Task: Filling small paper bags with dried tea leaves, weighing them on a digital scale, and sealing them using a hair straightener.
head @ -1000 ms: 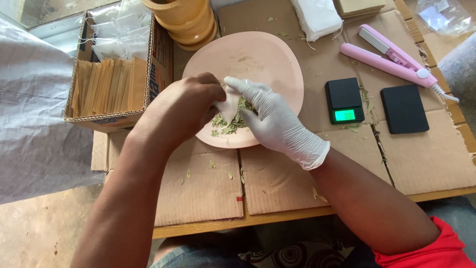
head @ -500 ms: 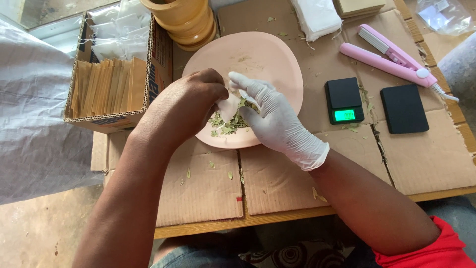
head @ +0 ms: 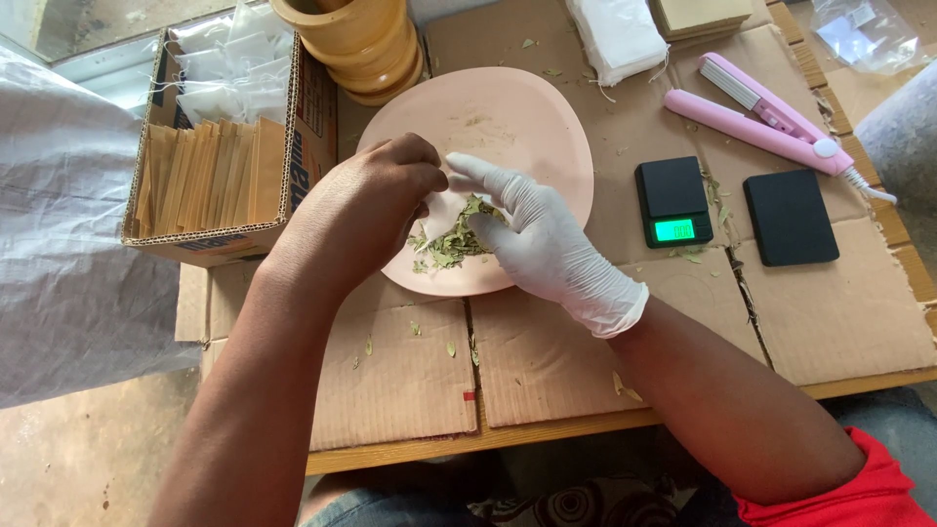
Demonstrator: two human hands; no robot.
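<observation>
A pale pink plate (head: 527,107) lies on the cardboard-covered table with a small heap of dried green leaves (head: 451,244) at its near edge. My bare left hand (head: 356,210) curls over the plate's left side, fingertips pinched together on what looks like a small white bag, almost wholly hidden. My right hand (head: 547,244), in a white glove, meets it from the right. Its thumb and fingers pinch some leaves and its forefinger points at the left fingertips.
A cardboard box (head: 303,117) of brown envelopes and white sachets stands at left, a wooden mortar (head: 356,44) behind the plate. To the right are a black pocket scale (head: 673,200) with a lit green display, a black lid (head: 791,217), a pink sealer (head: 771,112) and white bags (head: 620,34).
Both hands stay together over the leaves. The gloved fingers have shifted slightly, and the white bag between the hands shows less than before.
</observation>
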